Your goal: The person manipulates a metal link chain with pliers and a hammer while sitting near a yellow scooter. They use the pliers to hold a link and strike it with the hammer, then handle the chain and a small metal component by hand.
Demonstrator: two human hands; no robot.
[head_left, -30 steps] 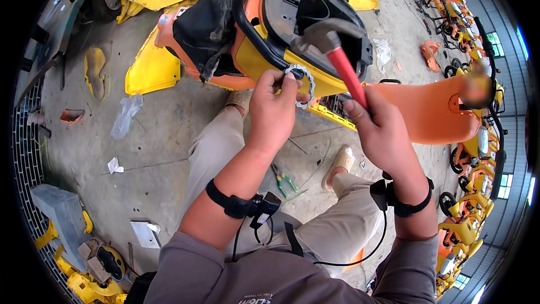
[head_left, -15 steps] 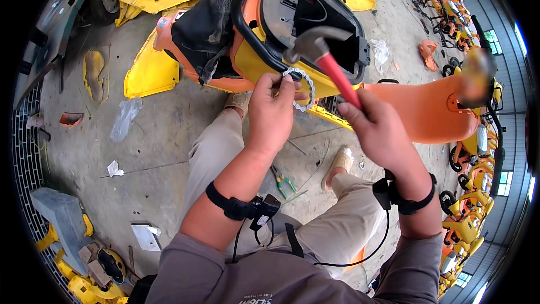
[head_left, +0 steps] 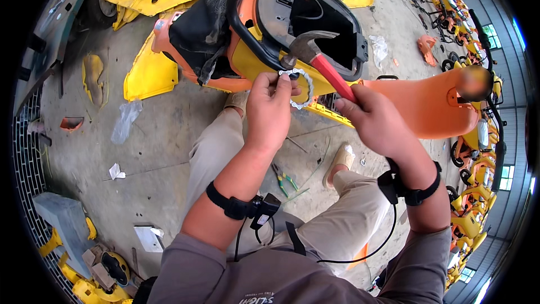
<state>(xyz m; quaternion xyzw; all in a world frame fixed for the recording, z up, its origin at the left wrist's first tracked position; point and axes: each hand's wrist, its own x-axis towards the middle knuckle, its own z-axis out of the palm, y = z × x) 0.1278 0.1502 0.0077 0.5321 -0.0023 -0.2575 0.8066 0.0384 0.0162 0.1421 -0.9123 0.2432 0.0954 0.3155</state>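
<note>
My left hand (head_left: 270, 107) pinches the upper edge of a silver ring (head_left: 308, 87) with a scalloped, chain-like outline. The ring is held up beside the yellow side panel of an orange and yellow scooter body (head_left: 247, 62); a small dark part shows inside its upper part, and I cannot tell what it is fixed to. In my right hand (head_left: 377, 121) is a claw hammer (head_left: 334, 76) with a red handle, its fingers closed round the grip. The hammer's striking face is just above my left fingertips and the ring, seemingly not touching them.
Pliers with green and yellow handles (head_left: 284, 180) lie on the concrete floor between my feet. Yellow panels (head_left: 151, 73) and clear plastic (head_left: 126, 121) are at left. An orange body piece (head_left: 416, 107) juts out right. Rows of yellow scooters (head_left: 469, 202) line the far right.
The hammer head has come down slightly toward the ring, and its handle end has shifted a little up and left. My left hand keeps its pinch on the ring.
</note>
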